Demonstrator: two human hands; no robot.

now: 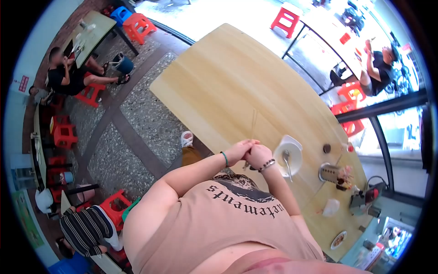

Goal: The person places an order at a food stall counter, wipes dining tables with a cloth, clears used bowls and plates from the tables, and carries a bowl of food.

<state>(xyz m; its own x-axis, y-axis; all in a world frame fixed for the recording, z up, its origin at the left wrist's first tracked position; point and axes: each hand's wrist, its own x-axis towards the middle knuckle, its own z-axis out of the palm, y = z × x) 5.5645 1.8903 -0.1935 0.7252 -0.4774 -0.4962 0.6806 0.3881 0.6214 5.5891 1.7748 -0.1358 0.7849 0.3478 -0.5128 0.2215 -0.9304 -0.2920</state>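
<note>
My left hand (237,152) and my right hand (259,156) meet at the near edge of the wooden table (228,77), fingers folded together. Which object, if any, lies between them cannot be made out. A pair of chopsticks (254,119) lies on the table just beyond the hands. Right of them stands a white bowl (295,157) with a metal spoon (286,160) in it, its handle over the near rim. A small dark object (246,165) shows just below the hands.
Farther right are a perforated metal holder (327,172), a dark round lid (326,148), a white crumpled item (331,208) and a small plate of food (338,239). Seated people (68,77) and red stools (64,132) are around other tables.
</note>
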